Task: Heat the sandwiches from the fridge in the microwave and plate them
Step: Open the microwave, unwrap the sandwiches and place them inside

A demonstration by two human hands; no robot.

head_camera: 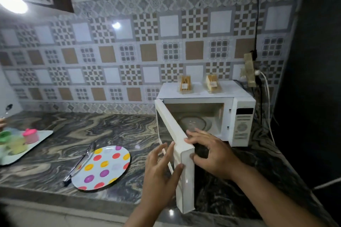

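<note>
**Both hands on the open microwave door**

Hands first: the left hand (pixel 162 164) lies against the outer face of the white microwave door (pixel 181 155), fingers straight and slightly spread, thumb touching the door's free edge. The right hand (pixel 208 153) meets the same edge from the inner side, fingers spread and bent over the top corner, thumb pressed to the end face.

Grey-and-cream marbled stone countertop (pixel 96 134): spans the lower scene and carries everything below.

White microwave oven (pixel 241 120): stands at the right end of the counter against the patterned tile wall; its door is swung wide toward the viewer. The round glass turntable (pixel 192 122) lies bare inside the cavity.

Round white plate with coloured polka dots (pixel 103 167): rests on the counter left of the door, well apart from the oven.

Metal tongs (pixel 79 164): lie with the tips on the plate's left rim and the handle end on the counter.

Two clear-wrapped wedge sandwiches: the left sandwich pack (pixel 184 84) and the right sandwich pack (pixel 212 84) stand side by side on the oven's top, near each other but apart.
</note>
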